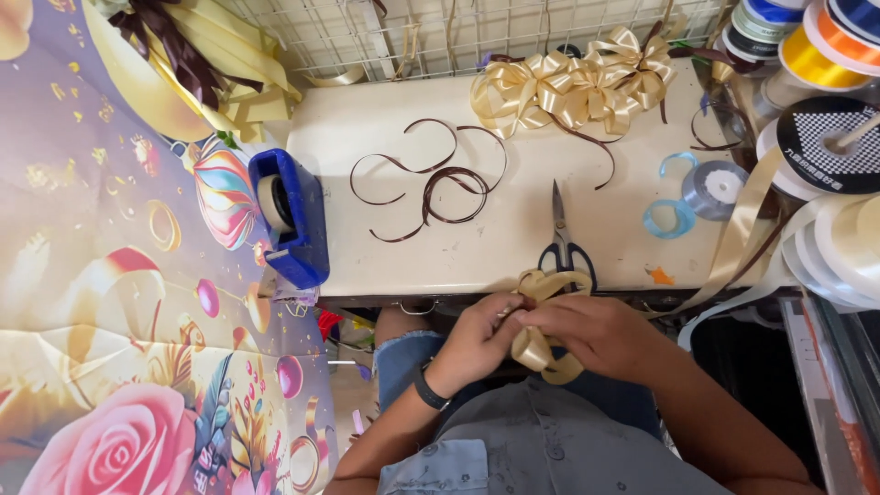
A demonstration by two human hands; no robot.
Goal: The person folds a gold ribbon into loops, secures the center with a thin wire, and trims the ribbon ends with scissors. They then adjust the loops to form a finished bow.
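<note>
Both hands together just below the tabletop (477, 266) front edge, over the lap. Left hand (478, 341) and right hand (600, 337) pinched tight on folded loops of gold ribbon (539, 348), fingers closed at the centre, probably to keep loops from springing apart. Scissors (561, 240) right above, within reach. Finished gold bows (573, 84) parked at the back; brown ribbon scraps (431, 183) mid-table, blue tape dispenser (293, 220) on the left edge.

gold ribbon (541, 344) | satin, folded into loops | pinched between both hands, below table edge
</note>
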